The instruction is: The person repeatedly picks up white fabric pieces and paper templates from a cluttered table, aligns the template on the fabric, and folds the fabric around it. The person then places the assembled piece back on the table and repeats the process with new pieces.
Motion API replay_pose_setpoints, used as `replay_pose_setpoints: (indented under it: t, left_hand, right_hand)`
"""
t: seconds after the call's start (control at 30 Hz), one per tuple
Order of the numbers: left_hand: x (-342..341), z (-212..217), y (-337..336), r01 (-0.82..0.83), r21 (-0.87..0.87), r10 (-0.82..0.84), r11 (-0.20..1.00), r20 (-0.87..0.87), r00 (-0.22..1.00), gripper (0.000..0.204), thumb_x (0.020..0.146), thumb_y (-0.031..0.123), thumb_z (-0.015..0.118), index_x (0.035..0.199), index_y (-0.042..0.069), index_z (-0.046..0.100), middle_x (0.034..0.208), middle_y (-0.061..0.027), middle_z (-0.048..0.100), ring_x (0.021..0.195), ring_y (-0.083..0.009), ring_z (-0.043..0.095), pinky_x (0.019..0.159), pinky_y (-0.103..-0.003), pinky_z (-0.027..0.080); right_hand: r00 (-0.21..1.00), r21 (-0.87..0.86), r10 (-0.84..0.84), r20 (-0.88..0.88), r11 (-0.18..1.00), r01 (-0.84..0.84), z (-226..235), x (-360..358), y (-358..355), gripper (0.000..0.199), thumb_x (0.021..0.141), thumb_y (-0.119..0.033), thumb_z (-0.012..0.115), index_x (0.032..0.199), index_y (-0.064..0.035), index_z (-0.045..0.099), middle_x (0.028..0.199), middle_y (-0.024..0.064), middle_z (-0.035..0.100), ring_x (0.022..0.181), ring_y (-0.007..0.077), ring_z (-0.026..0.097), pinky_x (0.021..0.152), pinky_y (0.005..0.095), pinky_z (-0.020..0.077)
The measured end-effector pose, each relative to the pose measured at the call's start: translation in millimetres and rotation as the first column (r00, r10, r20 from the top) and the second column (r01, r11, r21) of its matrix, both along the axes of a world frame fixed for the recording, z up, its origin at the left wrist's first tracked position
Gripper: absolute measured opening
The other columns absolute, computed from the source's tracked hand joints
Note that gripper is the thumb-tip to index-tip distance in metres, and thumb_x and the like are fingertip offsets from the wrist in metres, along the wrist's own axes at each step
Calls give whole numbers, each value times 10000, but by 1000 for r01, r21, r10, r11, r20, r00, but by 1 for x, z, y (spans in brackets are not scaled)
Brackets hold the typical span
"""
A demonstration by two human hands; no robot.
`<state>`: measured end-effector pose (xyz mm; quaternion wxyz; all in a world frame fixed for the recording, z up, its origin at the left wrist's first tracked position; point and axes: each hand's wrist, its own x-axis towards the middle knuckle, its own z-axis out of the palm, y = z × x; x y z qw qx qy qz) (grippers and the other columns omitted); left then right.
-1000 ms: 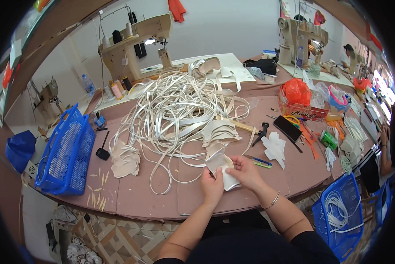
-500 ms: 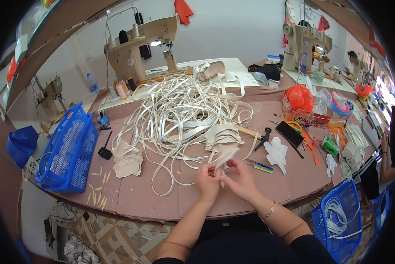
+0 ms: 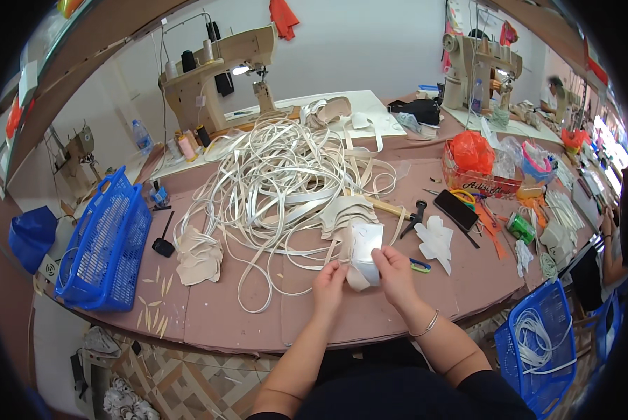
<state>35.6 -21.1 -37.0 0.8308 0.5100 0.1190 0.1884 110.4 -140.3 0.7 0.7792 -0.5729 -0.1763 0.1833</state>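
Note:
Between my two hands is a glossy silver-white cut piece (image 3: 367, 241) with beige edges, likely leather or similar sheet. My left hand (image 3: 329, 281) pinches its lower left edge, where a beige part folds. The fingers of my right hand (image 3: 396, 274) are closed on its right edge. Just beyond lies a stack of beige cut pieces (image 3: 347, 212), partly covered by the held piece. Behind it spreads a large tangled heap of white and beige straps (image 3: 279, 178). A second stack of beige pieces (image 3: 198, 257) sits left of the strap heap.
Right of my hands lie blue-green snips (image 3: 420, 265), white cut pieces (image 3: 438, 242), a hammer (image 3: 417, 215) and a phone (image 3: 456, 210). A blue basket (image 3: 107, 245) stands at left; another basket (image 3: 541, 336) is low right. Sewing machines (image 3: 212, 80) stand behind.
The held piece has turned from edge-on to lying open, its glossy side facing up. My right hand has moved to its right edge, farther from my left hand.

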Motion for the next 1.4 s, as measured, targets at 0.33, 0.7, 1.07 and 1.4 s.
replay_pose_setpoints:
  t: [0.33,0.7,1.07,1.4]
  left_hand:
    - [14,-2,-23,-232,417,202,879,116,972,282,875,155,522,1090,-25,488,1044,-84,563,901,-134,551,771,-276,446]
    - [9,4,-20,-11,-305,52,952,126,991,196,894,110,472,1056,8,515,948,-59,598,844,-121,576,743,-260,470]
    - [3,36,-30,105,-477,23,872,256,966,244,879,94,510,1101,6,457,1035,-106,560,965,-143,544,800,-300,472]
    - [8,15,-14,-52,-98,56,994,46,997,337,741,0,651,1040,21,497,908,-71,595,829,-122,580,700,-244,486]
  right_hand:
    - [756,-169,-185,627,916,364,5,-7,3,200,885,-158,507,861,29,576,742,90,592,640,113,518,574,270,423]
    - [998,-15,-42,51,999,43,-7,16,-2,217,891,-160,502,1000,18,561,858,12,591,736,51,505,645,196,411]
    - [1000,76,26,18,997,-27,16,15,-14,340,796,-105,626,1092,24,520,1012,80,597,871,143,575,766,269,460]
    - [815,-146,-125,566,958,249,25,-12,-6,281,819,-169,610,999,37,547,792,113,632,696,147,599,637,279,473]
